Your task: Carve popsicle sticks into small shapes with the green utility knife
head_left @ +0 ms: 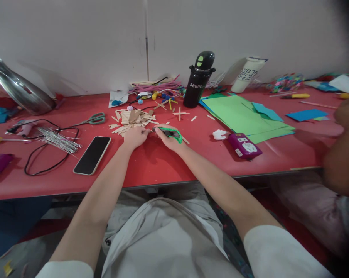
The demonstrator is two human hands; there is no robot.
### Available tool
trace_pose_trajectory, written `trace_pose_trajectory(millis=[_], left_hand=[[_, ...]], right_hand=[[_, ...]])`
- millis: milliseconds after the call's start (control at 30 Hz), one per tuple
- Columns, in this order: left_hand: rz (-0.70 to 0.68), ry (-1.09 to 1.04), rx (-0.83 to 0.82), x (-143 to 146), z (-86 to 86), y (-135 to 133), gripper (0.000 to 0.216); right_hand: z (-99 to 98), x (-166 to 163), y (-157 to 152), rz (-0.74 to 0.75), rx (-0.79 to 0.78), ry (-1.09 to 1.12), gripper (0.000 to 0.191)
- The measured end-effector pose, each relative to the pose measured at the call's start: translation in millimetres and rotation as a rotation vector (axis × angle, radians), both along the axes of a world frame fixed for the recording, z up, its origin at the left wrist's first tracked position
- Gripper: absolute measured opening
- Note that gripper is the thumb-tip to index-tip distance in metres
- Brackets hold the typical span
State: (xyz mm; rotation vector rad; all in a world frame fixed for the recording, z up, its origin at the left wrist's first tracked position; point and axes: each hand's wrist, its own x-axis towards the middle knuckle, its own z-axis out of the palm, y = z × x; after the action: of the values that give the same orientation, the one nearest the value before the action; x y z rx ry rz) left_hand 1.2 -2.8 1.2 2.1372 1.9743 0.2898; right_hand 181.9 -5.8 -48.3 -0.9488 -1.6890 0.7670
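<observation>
Table: a red table [162, 170] strewn with craft supplies, with green paper [238, 112] and a black bottle [199, 79] beyond the hands and a phone [92, 155] to the left.
Stick pile: wooden craft sticks [120, 127] lie in a loose heap in front of both hands, and more are scattered toward the bottle.
Progress: a small block of stacked sticks [130, 116] sits in the heap, so some assembly looks done. Judging by the many loose sticks around it, a good deal is left.
Left hand: the left hand [135, 136] rests at the near edge of the heap with its fingers curled together and their tips at the sticks. Whether they pinch one is too small to tell.
Right hand: the right hand [168, 141] sits just beside the left with its fingers wrapped tight around a green-handled tool.
Tool: the green-handled tool [170, 133] has its dark tip pointing at the left fingertips (possibly a cutter; its kind is unclear).
</observation>
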Motion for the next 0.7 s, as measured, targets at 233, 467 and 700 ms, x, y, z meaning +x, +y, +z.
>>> trace_pose_trajectory(millis=[233,467,700], left_hand=[[0.018,0.002,0.004,0.9,0.1,-0.9,0.044],[0.016,-0.004,-0.001,2.3,2.0,-2.1,0.044],[0.025,0.001,-0.004,2.7,2.3,-1.6,0.043]], right_hand=[[0.8,0.9,-1.3,0.001,-0.002,-0.012,0.043],[0.6,1.1,-0.7,0.009,0.000,-0.012,0.040],[-0.2,1.8,-0.1,0.008,-0.010,-0.014,0.042]])
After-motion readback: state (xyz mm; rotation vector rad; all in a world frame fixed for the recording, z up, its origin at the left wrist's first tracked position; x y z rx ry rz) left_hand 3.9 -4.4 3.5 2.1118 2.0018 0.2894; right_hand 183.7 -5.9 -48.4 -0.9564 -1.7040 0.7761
